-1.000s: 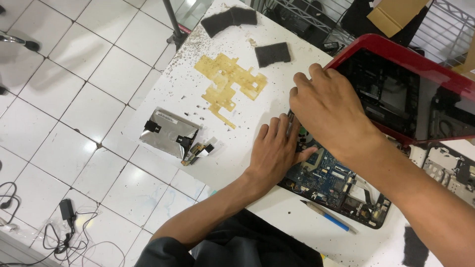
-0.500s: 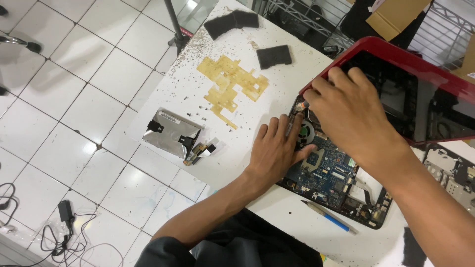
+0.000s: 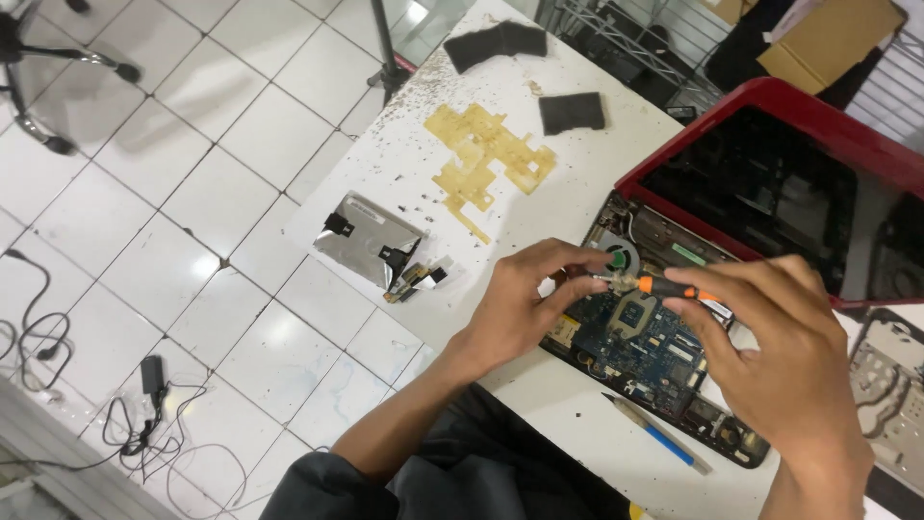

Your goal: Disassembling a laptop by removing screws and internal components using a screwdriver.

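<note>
White floor tiles [image 3: 173, 193] surround your white table [image 3: 423, 154], which is speckled with dark crumbs. On it lies an opened red laptop [image 3: 770, 106], its blue circuit board [image 3: 640, 347] bare below the dark screen, with a small round fan [image 3: 616, 258] at the board's upper left corner. Your right hand [image 3: 780, 347] grips a small orange-handled screwdriver [image 3: 659, 285], held level above the board and pointing left. Your left hand [image 3: 525, 299] pinches the metal tip of that screwdriver between thumb and fingers, just over the fan. A blue pen [image 3: 659, 433] lies on the table just below the laptop's edge. Further left sits a silver drive [image 3: 366, 236] with a short ribbon cable, well apart from your hands. Yellowish film pieces [image 3: 486, 154] and two dark foam pads [image 3: 573, 111] lie toward the table's far end.
</note>
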